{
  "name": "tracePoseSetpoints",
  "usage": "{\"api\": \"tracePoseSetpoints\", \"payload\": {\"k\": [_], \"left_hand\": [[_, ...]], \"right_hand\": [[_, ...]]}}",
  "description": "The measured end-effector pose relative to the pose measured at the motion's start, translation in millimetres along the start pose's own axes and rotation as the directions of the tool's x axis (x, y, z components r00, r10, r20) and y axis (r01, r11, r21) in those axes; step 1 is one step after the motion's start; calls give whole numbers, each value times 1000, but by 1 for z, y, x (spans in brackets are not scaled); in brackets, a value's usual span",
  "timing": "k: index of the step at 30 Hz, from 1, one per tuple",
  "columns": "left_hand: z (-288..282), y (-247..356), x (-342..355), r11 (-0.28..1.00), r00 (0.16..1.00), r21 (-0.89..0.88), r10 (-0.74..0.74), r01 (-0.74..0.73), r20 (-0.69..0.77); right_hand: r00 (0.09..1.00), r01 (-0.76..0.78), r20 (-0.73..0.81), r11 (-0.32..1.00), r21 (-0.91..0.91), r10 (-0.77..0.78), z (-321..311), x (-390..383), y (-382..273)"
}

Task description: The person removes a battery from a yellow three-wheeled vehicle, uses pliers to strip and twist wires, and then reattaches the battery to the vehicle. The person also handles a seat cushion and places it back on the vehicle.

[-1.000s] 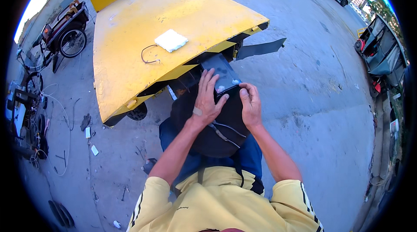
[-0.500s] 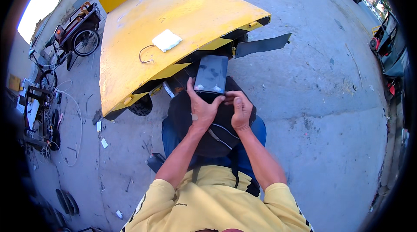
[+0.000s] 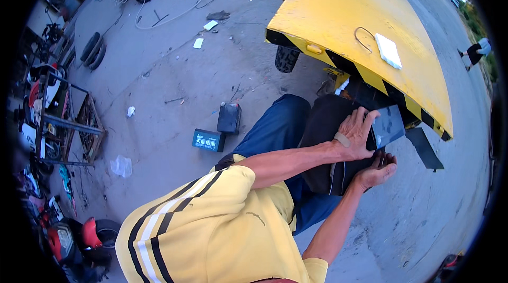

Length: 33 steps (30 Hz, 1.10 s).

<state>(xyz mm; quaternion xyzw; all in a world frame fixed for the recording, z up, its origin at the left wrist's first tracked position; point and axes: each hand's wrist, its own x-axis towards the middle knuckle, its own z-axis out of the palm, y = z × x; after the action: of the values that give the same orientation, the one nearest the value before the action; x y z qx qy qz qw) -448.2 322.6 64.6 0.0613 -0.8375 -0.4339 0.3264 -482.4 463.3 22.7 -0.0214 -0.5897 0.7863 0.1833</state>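
A dark box-shaped battery (image 3: 390, 127) with a smooth grey face stands tilted at the front edge of a yellow metal platform (image 3: 349, 7), above a dark cushion-like pad (image 3: 325, 124) by my knees. My left hand (image 3: 355, 133) grips the battery's near side, fingers spread over its upper corner, a tan strip of plaster or tape at the wrist. Below it my right hand (image 3: 375, 172) has its fingers curled at the battery's lower corner, the fingertips partly hidden. A thin pale cable (image 3: 332, 177) runs down the pad.
Two more batteries, one black (image 3: 229, 119) and one dark teal (image 3: 208, 140), stand on the ground to my left. A bent wire (image 3: 364, 39) and a white foam piece (image 3: 389, 51) lie on the platform. A metal frame (image 3: 69, 119) stands far left. A person (image 3: 476, 52) is at far right.
My view has swung left, so the platform and hands now appear further right. Both hands remain at the battery; the two ground batteries have come into clear view.
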Motion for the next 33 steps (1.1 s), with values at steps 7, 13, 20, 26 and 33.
{"api": "tracePoseSetpoints", "payload": {"k": [7,13,20,26,33], "left_hand": [[-106,-5,-38,996,999,-84,0,3,34],[-207,-7,-39,910,936,-218,-349,352,53],[-328,-77,-106,804,852,291,-454,518,-260],[-360,-217,-150,420,655,522,-616,743,-437],[-339,-359,-337,191,324,460,-918,867,-230]], "right_hand": [[999,-9,36,998,-70,12,1,8,4],[998,-8,57,992,-123,15,8,3,-1],[995,-4,94,987,-158,19,0,3,7],[992,21,122,956,-292,16,2,-6,0],[987,10,157,944,-330,44,21,0,0]]}}
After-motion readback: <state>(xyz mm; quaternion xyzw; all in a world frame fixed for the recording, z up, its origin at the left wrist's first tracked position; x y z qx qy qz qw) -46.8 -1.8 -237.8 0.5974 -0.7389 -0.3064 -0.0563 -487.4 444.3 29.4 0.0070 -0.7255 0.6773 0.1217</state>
